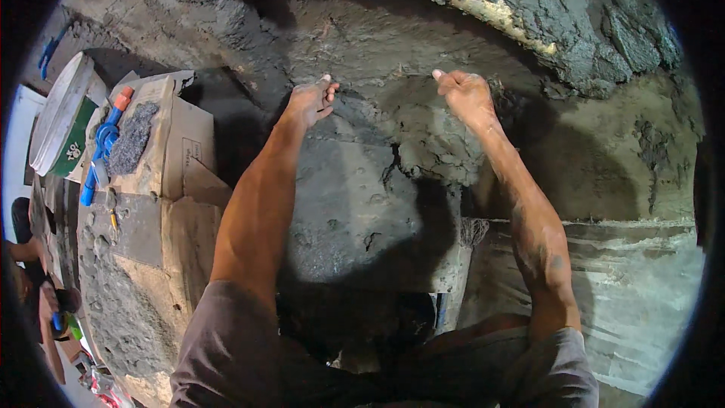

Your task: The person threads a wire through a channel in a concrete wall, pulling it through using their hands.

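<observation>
Clay-like mass (pixel 438 140): rough, matt. Carton (pixel 186 132): matt cardboard. Bucket (pixel 75 143): smooth plastic. Pad (pixel 134 140): fuzzy. Sleeve (pixel 230 340): matt cloth.

This looks like a messy workshop: a thick grey, clay-like mass (pixel 634 26), a smeared cardboard box (pixel 189 132), a bucket (pixel 62 117).

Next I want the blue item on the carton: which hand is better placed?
Probably the left hand: it's on the same side as the carton and nearer the blue item. The right hand is farther across, by the grey clay-like mass.

2 hands (pixel 308 101), 1 bucket (pixel 80 145), perhaps 2 boxes (pixel 189 130).
</observation>
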{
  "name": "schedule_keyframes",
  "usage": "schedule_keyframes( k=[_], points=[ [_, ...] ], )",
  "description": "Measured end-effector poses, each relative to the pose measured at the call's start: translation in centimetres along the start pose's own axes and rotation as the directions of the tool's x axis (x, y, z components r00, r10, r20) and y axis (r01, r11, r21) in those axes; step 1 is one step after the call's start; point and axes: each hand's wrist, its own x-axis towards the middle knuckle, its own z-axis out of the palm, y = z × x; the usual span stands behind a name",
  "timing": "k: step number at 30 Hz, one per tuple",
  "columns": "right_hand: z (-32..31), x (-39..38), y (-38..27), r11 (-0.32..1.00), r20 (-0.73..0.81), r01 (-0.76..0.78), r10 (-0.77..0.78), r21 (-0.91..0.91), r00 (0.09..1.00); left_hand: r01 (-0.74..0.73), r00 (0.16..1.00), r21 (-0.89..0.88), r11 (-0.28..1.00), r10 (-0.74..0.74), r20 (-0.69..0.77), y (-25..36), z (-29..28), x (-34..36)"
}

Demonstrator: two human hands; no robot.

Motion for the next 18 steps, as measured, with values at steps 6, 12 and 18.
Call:
schedule_keyframes(
  k=[6, 12, 18],
  points=[
    [-0.1, -0.2, 0.6, 0.999, -0.01, 0.05, -0.05, -0.015, 0.999, 0.069, 0.995, 0.455, 0.888, -0.026, -0.102, 1.7, 1.1, -1.9],
    [-1.1, -0.6, -1.5, 0.99, 0.049, 0.06, -0.054, -0.127, 0.997, -0.213, 0.742, 0.943, -0.256, 0.585, 0.326, 3.3, 8.3, -6.3],
    [-0.6, -0.5, -1.4, 0.996, 0.04, 0.032, -0.029, -0.083, 0.999, -0.399, 0.5, 0.873, -0.281, 0.731, 0.464, 0.2, 9.7, -5.5]
  ],
)
